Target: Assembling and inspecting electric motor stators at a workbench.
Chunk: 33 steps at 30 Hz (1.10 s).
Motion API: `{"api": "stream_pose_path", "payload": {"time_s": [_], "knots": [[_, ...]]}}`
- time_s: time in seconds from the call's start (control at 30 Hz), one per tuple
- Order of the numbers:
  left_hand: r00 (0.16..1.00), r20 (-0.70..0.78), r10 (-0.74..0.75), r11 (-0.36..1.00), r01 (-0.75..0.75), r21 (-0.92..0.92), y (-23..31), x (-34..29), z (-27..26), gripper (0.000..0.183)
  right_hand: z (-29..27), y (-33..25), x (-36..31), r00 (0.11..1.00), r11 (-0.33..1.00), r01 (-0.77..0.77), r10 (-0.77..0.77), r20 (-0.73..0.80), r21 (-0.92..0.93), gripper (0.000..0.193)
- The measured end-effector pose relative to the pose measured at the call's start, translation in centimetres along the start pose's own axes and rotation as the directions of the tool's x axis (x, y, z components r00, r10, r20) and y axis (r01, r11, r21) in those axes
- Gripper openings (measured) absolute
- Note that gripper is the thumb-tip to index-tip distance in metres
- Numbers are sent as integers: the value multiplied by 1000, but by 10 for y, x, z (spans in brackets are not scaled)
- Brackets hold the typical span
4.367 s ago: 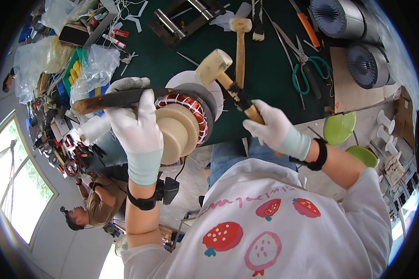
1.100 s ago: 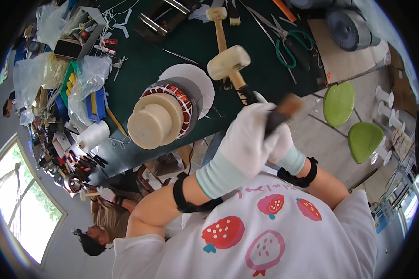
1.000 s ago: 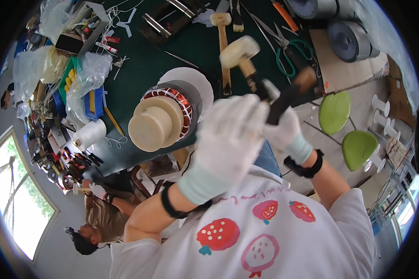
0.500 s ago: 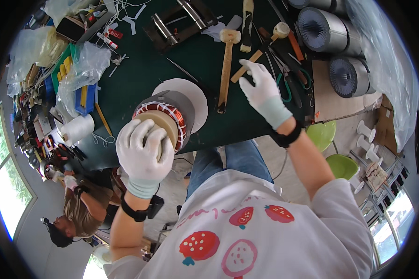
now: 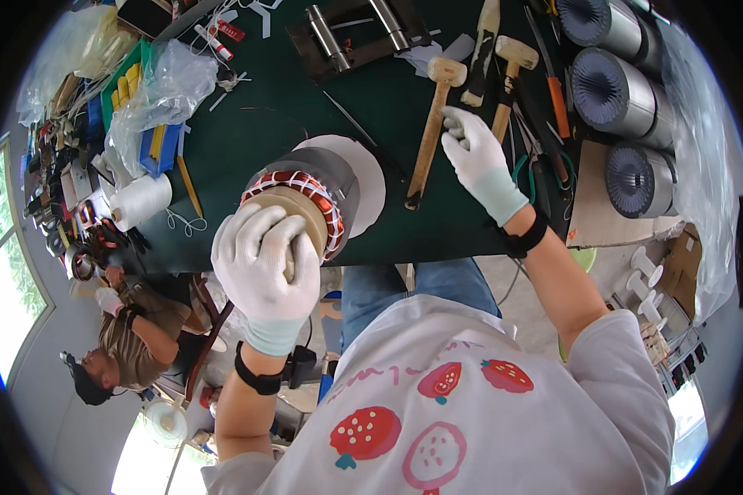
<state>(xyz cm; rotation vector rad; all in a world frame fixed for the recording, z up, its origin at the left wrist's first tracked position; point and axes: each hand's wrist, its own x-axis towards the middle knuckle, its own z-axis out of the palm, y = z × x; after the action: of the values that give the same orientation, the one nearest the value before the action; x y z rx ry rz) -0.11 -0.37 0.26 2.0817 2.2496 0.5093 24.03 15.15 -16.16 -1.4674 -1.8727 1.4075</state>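
A motor stator (image 5: 326, 175) with red-and-copper windings lies tilted on a white disc (image 5: 367, 169) at the near edge of the dark green table (image 5: 256, 140). A round wooden block (image 5: 307, 216) sits in its near end. My gloved left hand (image 5: 264, 264) is cupped over that block and grips it. My gloved right hand (image 5: 479, 157) is stretched out flat on the table with fingers apart. It lies between a long wooden mallet (image 5: 429, 132) and the handle of a second mallet (image 5: 512, 66), holding nothing.
Three ribbed metal cylinders (image 5: 627, 99) stand at the right on cardboard. Green-handled scissors (image 5: 537, 169), a metal fixture (image 5: 355, 33), a white twine spool (image 5: 140, 198) and plastic bags (image 5: 165, 82) lie around. Another person (image 5: 132, 330) sits below the table's left end.
The mallet my right hand swung a second ago now lies on the table, and that hand rests open beside it. My left hand has settled onto the wooden block.
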Motion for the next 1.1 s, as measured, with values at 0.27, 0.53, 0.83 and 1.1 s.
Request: {"api": "stream_pose_path", "payload": {"time_s": [0.27, 0.53, 0.83, 1.1], "knots": [[989, 53, 135, 991, -134, -19, -12, 2, -1, 24, 24, 8, -16, 970, 970, -242, 241, 43, 13, 62], [974, 82, 210, 977, -206, -52, -18, 2, 0, 25, 48, 7, -3, 959, 907, -238, 162, -234, -348, 90], [910, 178, 375, 920, -343, -187, -35, 14, -9, 29, 30, 25, -21, 969, 909, -99, -6, -248, -406, 67], [827, 167, 537, 831, -484, -273, -53, 25, -5, 38, 29, -12, -43, 937, 901, 215, -299, -182, -376, 38]]}}
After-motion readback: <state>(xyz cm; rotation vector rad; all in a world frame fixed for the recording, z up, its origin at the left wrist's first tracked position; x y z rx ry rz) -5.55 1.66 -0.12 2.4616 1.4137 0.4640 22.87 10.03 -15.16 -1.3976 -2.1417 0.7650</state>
